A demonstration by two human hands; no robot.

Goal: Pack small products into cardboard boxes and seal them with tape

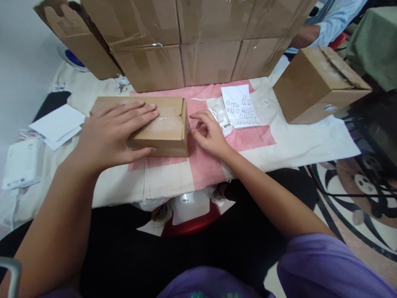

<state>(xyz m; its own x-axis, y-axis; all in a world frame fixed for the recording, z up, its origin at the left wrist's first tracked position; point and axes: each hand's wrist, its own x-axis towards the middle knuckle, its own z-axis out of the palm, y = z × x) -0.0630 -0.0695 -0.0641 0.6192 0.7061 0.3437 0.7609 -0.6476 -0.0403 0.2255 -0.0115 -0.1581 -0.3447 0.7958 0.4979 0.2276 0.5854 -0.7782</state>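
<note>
A closed brown cardboard box (173, 108) lies on the cloth in front of me, with clear tape (166, 123) across its top near the right end. My left hand (119, 126) rests on it, fingers stretched flat over the lid and thumb along the front edge. At the box's right end is my right hand (208, 131), its fingers bent and thumb at a small shiny strip that looks like the tape's end. The fingertips hide part of that strip. Just behind this hand sits a white tape dispenser (228, 127) with a roll (218, 112).
Stacked taped cartons (207, 62) form a wall at the back. Another cardboard box (305, 89) stands at the right, before a person's blue sleeve (336, 22). A paper sheet with small drawn shapes (240, 105) lies mid-table; white papers (57, 124) and a white device (21, 161) are left.
</note>
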